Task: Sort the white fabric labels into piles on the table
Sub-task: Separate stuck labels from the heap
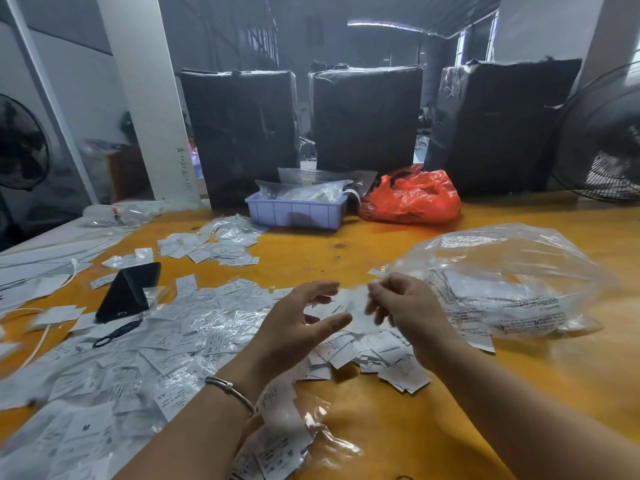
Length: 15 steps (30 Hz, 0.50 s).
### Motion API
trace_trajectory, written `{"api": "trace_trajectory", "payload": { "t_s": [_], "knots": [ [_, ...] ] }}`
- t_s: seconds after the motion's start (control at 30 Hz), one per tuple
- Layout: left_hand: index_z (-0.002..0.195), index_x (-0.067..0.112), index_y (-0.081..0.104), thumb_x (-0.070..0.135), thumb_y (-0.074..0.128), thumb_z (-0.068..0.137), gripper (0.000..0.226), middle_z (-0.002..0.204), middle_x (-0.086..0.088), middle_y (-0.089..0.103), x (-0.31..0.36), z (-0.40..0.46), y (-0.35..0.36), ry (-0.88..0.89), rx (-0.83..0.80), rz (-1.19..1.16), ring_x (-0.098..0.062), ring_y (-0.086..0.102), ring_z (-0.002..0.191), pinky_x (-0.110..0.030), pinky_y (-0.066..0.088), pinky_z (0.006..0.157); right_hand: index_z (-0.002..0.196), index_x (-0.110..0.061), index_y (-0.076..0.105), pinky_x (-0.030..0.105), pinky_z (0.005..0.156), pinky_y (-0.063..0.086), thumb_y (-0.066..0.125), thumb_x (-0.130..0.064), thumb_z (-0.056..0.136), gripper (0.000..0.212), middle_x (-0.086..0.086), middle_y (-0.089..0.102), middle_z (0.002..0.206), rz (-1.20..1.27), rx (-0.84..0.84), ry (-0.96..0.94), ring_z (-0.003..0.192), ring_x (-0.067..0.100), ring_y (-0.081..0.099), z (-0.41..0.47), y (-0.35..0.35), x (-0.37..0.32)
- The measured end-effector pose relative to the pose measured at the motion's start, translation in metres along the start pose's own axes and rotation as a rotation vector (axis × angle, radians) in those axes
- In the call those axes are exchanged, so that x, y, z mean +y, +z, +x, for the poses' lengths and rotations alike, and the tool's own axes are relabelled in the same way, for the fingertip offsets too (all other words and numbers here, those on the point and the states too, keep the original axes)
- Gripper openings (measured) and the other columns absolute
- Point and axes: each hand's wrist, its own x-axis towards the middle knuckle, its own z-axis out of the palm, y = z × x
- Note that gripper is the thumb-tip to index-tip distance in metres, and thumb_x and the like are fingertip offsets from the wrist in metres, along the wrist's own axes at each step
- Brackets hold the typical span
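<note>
The tabletop (381, 258) is orange-yellow, backed by three black-wrapped bales (242, 133) and white columns; a fan (602, 133) stands at the right edge. White labels (145, 348) lie strewn over the left half, with a denser pile (367, 355) beneath the hands (legible size marks: "XS", "S", "M"). The left hand (298, 327) hovers released, fingers spread. The right hand (401, 303) pinches a blurred label. A clear bag (502, 278) lies just beside it. A phone (128, 292), scissors (114, 334), blue tray (294, 213) and red bag (412, 199) also rest here.
</note>
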Motion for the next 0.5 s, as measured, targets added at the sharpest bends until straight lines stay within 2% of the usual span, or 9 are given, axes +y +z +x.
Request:
{"api": "trace_trajectory", "payload": {
  "t_s": [0.07, 0.13, 0.23, 0.27, 0.33, 0.4, 0.5],
  "knots": [
    [0.140, 0.031, 0.042, 0.057, 0.065, 0.072, 0.077, 0.128, 0.016, 0.055, 0.002, -0.001, -0.001, -0.019, -0.016, -0.036, 0.003, 0.051, 0.118, -0.014, 0.048, 0.085, 0.079, -0.003, 0.062, 0.019, 0.050, 0.039, 0.059, -0.012, 0.091, 0.015, 0.005, 0.065, 0.062, 0.100, -0.177, -0.051, 0.052, 0.014, 0.054, -0.002, 0.006, -0.003],
    [0.140, 0.029, 0.042, 0.052, 0.069, 0.073, 0.076, 0.123, 0.012, 0.061, 0.004, 0.000, -0.001, -0.046, -0.039, -0.075, -0.001, 0.056, 0.114, -0.016, 0.048, 0.085, 0.076, -0.005, 0.066, 0.016, 0.050, 0.040, 0.065, -0.011, 0.087, 0.013, 0.002, 0.063, 0.059, 0.112, -0.229, -0.151, 0.052, 0.012, 0.054, -0.003, 0.009, -0.002],
    [0.114, 0.010, 0.064, 0.018, 0.075, 0.081, 0.036, 0.092, -0.008, 0.074, 0.003, 0.002, 0.000, -0.066, -0.030, -0.242, -0.018, 0.070, 0.088, -0.032, 0.056, 0.081, 0.077, -0.010, 0.072, 0.016, 0.053, 0.044, 0.071, -0.022, 0.080, 0.012, 0.002, 0.065, 0.060, 0.108, -0.225, -0.217, 0.054, 0.011, 0.056, -0.003, 0.011, 0.002],
    [0.103, 0.005, 0.068, 0.010, 0.074, 0.081, 0.023, 0.084, -0.011, 0.074, 0.003, 0.003, 0.001, -0.057, -0.003, -0.271, -0.020, 0.070, 0.079, -0.031, 0.057, 0.076, 0.079, -0.012, 0.073, 0.018, 0.053, 0.045, 0.072, -0.024, 0.079, 0.013, 0.002, 0.066, 0.062, 0.094, -0.220, -0.224, 0.056, 0.011, 0.058, -0.002, 0.009, 0.004],
    [0.089, 0.001, 0.071, 0.003, 0.072, 0.082, 0.007, 0.077, -0.010, 0.073, 0.002, 0.002, 0.000, -0.035, 0.068, -0.269, -0.015, 0.068, 0.071, -0.023, 0.054, 0.068, 0.084, -0.014, 0.073, 0.026, 0.055, 0.051, 0.071, -0.023, 0.082, 0.009, 0.002, 0.069, 0.066, -0.047, -0.140, -0.264, 0.059, 0.014, 0.061, 0.002, -0.001, 0.009],
    [0.086, 0.002, 0.072, 0.002, 0.071, 0.083, 0.003, 0.076, -0.010, 0.073, -0.001, 0.002, -0.001, -0.029, 0.120, -0.258, -0.013, 0.068, 0.069, -0.022, 0.054, 0.067, 0.087, -0.013, 0.073, 0.036, 0.062, 0.055, 0.069, -0.016, 0.085, 0.005, 0.000, 0.070, 0.071, -0.310, -0.002, -0.300, 0.065, 0.015, 0.064, 0.009, -0.019, 0.015],
    [0.083, 0.007, 0.070, 0.006, 0.071, 0.083, 0.002, 0.073, -0.003, 0.072, -0.005, 0.003, -0.003, -0.042, 0.151, -0.241, -0.011, 0.068, 0.069, -0.020, 0.053, 0.067, 0.087, -0.018, 0.072, 0.037, 0.069, 0.054, 0.064, -0.005, 0.082, 0.016, -0.003, 0.070, 0.082, -0.680, 0.014, -0.236, 0.073, 0.012, 0.061, 0.015, -0.039, 0.024]
  ]
}}
